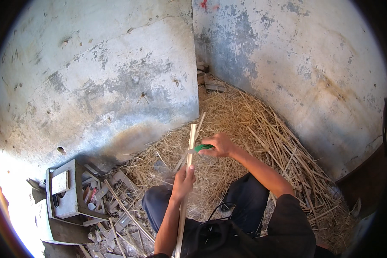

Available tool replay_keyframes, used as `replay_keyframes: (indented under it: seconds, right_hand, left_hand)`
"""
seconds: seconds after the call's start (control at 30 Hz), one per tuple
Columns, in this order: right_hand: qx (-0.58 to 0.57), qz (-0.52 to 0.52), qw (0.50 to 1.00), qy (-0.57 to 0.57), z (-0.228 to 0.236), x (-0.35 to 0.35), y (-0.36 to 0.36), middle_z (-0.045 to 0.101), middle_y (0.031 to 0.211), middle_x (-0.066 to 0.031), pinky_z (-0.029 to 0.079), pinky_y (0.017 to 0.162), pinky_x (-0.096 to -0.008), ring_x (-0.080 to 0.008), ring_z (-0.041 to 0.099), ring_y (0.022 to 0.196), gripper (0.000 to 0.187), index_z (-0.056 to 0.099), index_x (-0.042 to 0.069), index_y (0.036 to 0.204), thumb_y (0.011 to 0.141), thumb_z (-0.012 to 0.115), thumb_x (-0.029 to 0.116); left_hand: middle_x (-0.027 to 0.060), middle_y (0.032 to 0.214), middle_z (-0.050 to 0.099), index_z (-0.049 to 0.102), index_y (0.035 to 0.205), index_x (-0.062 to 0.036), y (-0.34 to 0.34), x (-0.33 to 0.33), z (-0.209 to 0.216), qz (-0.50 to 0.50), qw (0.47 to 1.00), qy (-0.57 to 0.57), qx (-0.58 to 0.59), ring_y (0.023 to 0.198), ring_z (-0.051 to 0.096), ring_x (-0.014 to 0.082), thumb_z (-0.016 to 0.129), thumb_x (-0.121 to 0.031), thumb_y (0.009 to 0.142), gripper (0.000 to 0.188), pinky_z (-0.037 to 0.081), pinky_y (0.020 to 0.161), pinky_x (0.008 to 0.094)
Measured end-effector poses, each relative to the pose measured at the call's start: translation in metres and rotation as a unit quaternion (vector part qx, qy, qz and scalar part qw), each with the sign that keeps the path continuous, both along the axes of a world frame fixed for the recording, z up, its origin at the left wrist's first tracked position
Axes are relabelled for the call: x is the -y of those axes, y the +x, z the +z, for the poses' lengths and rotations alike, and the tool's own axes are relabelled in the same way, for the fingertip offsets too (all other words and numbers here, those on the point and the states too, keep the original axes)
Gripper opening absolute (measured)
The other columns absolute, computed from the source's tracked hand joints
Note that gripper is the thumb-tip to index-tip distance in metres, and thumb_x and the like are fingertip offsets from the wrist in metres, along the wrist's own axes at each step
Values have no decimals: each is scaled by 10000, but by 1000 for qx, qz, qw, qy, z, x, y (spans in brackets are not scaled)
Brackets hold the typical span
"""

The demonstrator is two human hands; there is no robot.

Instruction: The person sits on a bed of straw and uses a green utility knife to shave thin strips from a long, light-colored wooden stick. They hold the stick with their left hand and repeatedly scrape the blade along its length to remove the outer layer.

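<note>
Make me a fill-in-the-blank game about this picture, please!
1. The right hand holds a ____-handled tool (colour).
2. The left hand grips the pale strip ____ the tool in the picture (above or below).
3. The wooden stand is near the picture's ____ edge (left or right).

Missing words: green; below; left.

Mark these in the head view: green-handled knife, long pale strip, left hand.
Green-handled knife (204, 147): head view, on the green handle.
Long pale strip (192, 138): head view, on its upper stretch, beyond the left hand.
Left hand (183, 182): head view, on the back of the hand.
</note>
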State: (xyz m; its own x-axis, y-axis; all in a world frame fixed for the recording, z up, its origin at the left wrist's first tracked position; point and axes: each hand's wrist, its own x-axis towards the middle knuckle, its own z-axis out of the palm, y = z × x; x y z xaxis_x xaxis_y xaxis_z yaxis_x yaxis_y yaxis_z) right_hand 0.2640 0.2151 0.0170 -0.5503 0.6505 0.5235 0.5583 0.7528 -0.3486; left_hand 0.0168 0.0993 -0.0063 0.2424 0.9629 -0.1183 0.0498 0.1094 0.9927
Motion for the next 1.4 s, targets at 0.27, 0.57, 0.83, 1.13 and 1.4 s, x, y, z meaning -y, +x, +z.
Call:
replay_keyframes:
  seconds: [0.27,0.57,0.83,1.13,1.4]
  right_hand:
    - [-15,-25,999,19,-6,1,-6,574,497,10,431,435,-350,-170,569,410,568,769,143,791,960,666,676]
    - [13,-48,998,44,0,-1,-3,529,467,20,393,411,-337,-145,538,399,632,749,166,745,965,611,742]
    - [15,-61,996,60,0,-1,-2,538,468,9,397,410,-348,-153,541,399,631,749,166,747,955,619,748]
    - [10,-74,994,83,-1,-7,1,546,475,-5,405,412,-347,-165,542,397,625,747,164,746,941,637,748]
    - [11,-89,993,81,1,-14,4,540,495,13,392,407,-333,-143,526,410,639,750,168,759,947,619,763]
  left_hand:
    - [-38,679,500,584,974,-42,1,-1,-2,18,998,45,-30,581,467,50,544,-430,1131,420,384,512,272]
    - [4,660,533,589,971,-27,3,-2,-4,51,991,75,-95,582,507,78,573,-385,1120,388,420,529,298]
    - [1,655,526,582,972,-24,0,-2,-3,39,995,54,-80,583,498,78,571,-388,1122,394,418,528,297]
    - [-26,660,501,578,959,-37,0,-2,0,30,995,59,-69,588,475,66,554,-402,1130,403,400,528,286]
    - [-30,665,505,586,966,-46,-3,-3,-1,20,996,60,-66,600,483,61,550,-387,1130,380,401,522,281]
